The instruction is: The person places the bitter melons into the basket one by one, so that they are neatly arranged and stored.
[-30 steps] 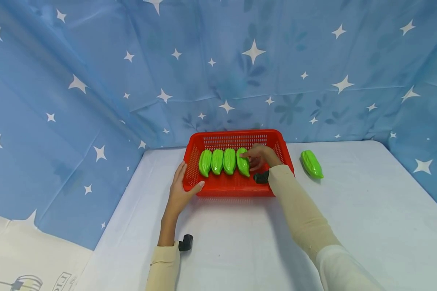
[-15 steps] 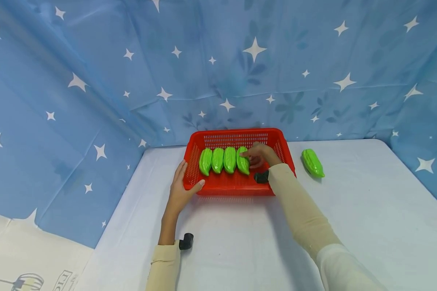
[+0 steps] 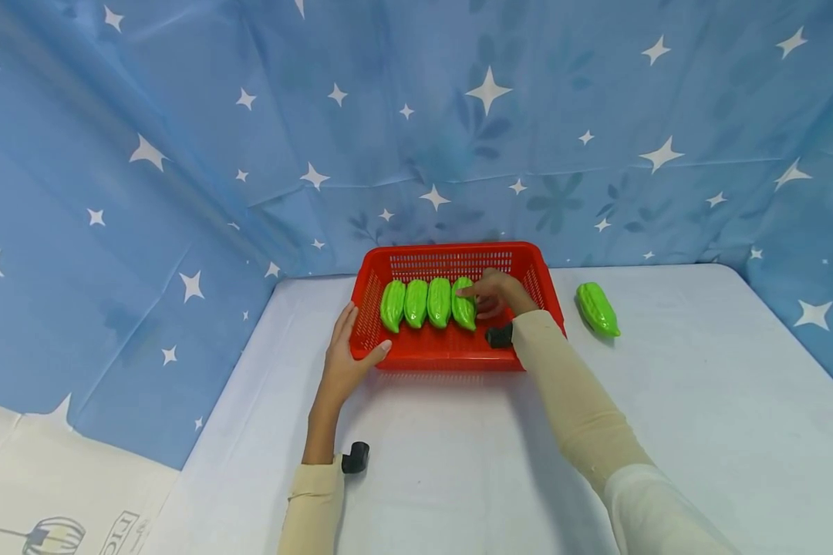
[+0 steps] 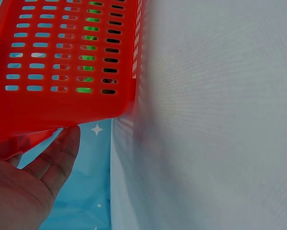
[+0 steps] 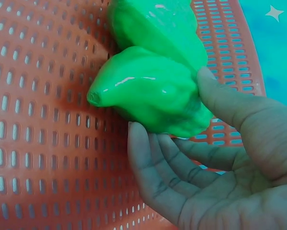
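A red plastic basket point(image 3: 451, 359) stands on the white-covered table. Inside it, several green bitter melons point(image 3: 439, 302) lie side by side in a row, tips toward the person. My left hand point(image 3: 342, 366) holds the basket's front left corner, its thumb over the front rim and its fingers along the left side. With the thumb on one side and fingertips on the other, my right hand point(image 3: 493, 293) grips the rightmost bitter melon point(image 5: 148, 91). That melon rests against its neighbour. Outside the basket, to the right, one more bitter melon point(image 3: 598, 310) lies on the table.
The white table point(image 3: 430, 462) extends in front of the basket and to its right. A blue curtain point(image 3: 416, 139) with white stars hangs right behind the basket. Small black devices are fixed at both wrists.
The scene shifts slightly upward in the head view. Both hands, the basket and the bitter melons keep their places relative to one another.
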A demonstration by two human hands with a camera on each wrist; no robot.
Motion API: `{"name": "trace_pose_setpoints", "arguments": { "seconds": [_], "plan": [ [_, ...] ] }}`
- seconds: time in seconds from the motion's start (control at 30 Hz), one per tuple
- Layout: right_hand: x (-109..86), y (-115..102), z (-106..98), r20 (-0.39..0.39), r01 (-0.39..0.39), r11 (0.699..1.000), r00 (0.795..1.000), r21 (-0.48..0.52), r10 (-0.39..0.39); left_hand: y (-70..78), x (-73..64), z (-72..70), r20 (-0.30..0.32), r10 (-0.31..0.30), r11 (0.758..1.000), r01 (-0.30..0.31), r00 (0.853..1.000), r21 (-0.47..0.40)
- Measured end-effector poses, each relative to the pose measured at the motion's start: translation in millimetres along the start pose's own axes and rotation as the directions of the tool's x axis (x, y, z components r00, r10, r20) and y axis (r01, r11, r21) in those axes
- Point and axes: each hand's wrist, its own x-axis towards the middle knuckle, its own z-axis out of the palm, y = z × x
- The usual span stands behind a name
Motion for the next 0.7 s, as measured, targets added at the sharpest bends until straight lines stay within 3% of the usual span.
{"name": "trace_pose_setpoints", "arguments": {
  "seconds": [0.27, 0.7],
  "plan": [
    [-2.7, -0.9, -0.1, -0.011, -0.017, 0.999, 1.000, 0.037, 0.017, 0.2, -0.5, -1.2, 0.006, 0.027, 0.999, -0.027, 1.000, -0.019],
    [0.1, -1.1, 1.3, 0.000, -0.035, 0.997, 0.999, 0.074, 0.035, -1.6, -0.6, -0.5, 0.001, 0.022, 1.000, -0.022, 1.000, -0.012]
  ]
}}
